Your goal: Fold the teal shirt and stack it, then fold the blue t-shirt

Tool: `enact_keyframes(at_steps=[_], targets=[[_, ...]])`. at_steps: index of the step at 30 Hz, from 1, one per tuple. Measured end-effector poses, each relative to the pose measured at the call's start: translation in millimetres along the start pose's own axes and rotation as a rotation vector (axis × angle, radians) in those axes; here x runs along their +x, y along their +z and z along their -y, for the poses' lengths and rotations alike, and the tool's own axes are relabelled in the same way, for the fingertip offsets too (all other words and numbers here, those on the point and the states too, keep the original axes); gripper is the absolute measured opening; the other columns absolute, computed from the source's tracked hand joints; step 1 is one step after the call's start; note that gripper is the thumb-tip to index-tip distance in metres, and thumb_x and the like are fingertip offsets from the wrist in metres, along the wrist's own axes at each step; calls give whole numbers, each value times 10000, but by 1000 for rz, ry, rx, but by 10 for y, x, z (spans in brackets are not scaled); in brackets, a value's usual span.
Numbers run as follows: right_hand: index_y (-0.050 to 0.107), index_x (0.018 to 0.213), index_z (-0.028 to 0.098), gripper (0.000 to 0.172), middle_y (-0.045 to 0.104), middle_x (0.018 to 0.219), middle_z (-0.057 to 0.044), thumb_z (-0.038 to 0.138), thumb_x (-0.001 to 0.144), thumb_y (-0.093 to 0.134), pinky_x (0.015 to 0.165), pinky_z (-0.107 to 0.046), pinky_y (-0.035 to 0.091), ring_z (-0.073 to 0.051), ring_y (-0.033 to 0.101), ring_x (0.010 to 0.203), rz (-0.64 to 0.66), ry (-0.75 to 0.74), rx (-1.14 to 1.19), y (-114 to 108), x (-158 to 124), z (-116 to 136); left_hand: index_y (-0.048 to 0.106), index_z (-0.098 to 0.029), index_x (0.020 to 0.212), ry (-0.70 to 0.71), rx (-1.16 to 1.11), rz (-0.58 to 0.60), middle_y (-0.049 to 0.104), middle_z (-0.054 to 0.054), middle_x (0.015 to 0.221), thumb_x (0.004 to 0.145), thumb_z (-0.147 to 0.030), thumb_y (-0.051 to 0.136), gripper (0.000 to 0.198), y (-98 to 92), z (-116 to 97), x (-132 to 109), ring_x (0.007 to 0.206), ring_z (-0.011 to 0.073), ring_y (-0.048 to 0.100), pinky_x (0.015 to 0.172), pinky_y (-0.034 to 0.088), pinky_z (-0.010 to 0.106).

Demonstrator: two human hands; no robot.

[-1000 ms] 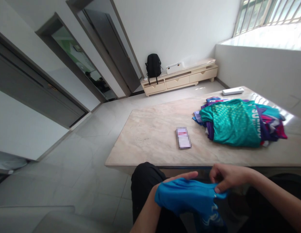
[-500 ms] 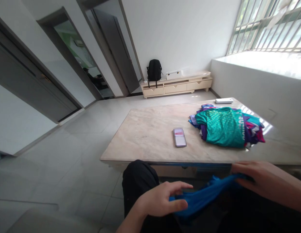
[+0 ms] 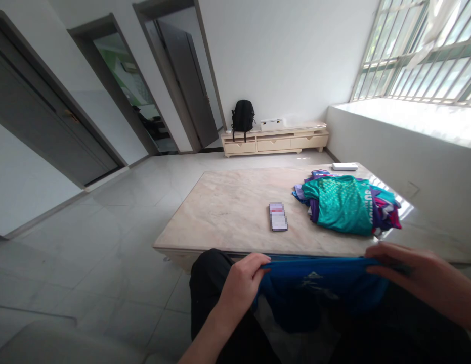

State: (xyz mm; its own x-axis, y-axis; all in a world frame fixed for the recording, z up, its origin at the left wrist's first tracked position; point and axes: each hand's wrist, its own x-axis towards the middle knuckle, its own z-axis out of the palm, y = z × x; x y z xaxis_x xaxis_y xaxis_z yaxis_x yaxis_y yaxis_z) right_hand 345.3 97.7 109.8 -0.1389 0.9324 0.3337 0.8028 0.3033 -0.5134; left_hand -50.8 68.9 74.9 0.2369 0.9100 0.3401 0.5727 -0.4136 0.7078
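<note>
A blue garment [image 3: 314, 285] hangs spread between my two hands, just below the near edge of the marble table [image 3: 235, 202]. My left hand [image 3: 241, 280] pinches its left end above my dark-trousered knee. My right hand [image 3: 413, 270] grips the right end. On the table lies a pile of clothes [image 3: 347, 202] with a teal jersey on top and purple and pink pieces under it. A phone [image 3: 277, 216] lies flat to the left of the pile.
A white box-like device [image 3: 344, 166] rests at the table's far right corner. A low cream cabinet [image 3: 275, 140] with a black backpack [image 3: 243, 115] stands at the far wall. Dark doors line the left wall; a barred window is at the right.
The bunched blue garment has been pulled apart: my hands moved away from each other and stretched it wide. My head rose, so the table sits lower in view.
</note>
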Motion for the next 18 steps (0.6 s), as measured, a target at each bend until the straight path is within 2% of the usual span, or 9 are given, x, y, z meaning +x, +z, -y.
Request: enact_keyframes(at_steps=[2, 4, 7, 9, 12, 15, 18], targets=[[821, 1018, 383, 375, 811, 926, 14, 648, 770, 729, 731, -297, 599, -236, 769, 804, 31, 15, 72, 23, -29, 35, 751, -226, 1124, 14, 103, -66, 799, 43, 1110, 953, -87, 604, 265, 53, 80, -17, 1029, 206, 764, 944, 588, 284], [805, 1090, 379, 389, 806, 977, 7, 617, 795, 718, 760, -327, 584, -252, 766, 868, 2, 61, 82, 82, -41, 95, 726, -211, 1240, 8, 249, -115, 802, 70, 1132, 957, -80, 589, 341, 116, 160, -28, 1001, 228, 780, 906, 612, 300], [812, 969, 337, 341, 781, 1012, -13, 613, 827, 671, 802, -373, 553, -266, 743, 906, 25, 107, 54, 203, -16, 167, 705, -173, 1296, -58, 430, -135, 807, 106, 1117, 945, -77, 607, 377, 167, 216, -17, 929, 256, 795, 823, 631, 315], [793, 881, 298, 351, 756, 973, -28, 618, 816, 663, 793, -388, 540, -261, 731, 858, 7, 135, 49, 282, 15, 174, 748, -170, 1193, -106, 479, -133, 812, 105, 1082, 938, -99, 639, 286, 147, 198, 13, 916, 265, 793, 799, 623, 317], [757, 845, 259, 355, 726, 965, -45, 598, 815, 656, 765, -372, 541, -244, 726, 808, -64, 157, 94, 370, 38, 157, 777, -195, 999, -172, 471, -129, 816, 74, 972, 937, -161, 674, 124, 63, 125, 73, 877, 261, 780, 765, 594, 311], [732, 928, 252, 341, 737, 969, -51, 567, 867, 617, 725, -344, 530, -242, 739, 813, -125, 209, 98, 428, 16, 190, 759, -225, 969, -226, 341, -155, 803, 39, 925, 933, -210, 680, 88, 4, 53, 123, 851, 236, 759, 751, 558, 292], [719, 1019, 260, 348, 744, 858, -42, 558, 904, 579, 652, -336, 488, -256, 740, 757, -192, 303, -19, 487, -14, 268, 736, -228, 954, -240, 129, -201, 788, 22, 917, 918, -239, 678, 69, 17, 0, 162, 855, 208, 729, 796, 539, 280]])
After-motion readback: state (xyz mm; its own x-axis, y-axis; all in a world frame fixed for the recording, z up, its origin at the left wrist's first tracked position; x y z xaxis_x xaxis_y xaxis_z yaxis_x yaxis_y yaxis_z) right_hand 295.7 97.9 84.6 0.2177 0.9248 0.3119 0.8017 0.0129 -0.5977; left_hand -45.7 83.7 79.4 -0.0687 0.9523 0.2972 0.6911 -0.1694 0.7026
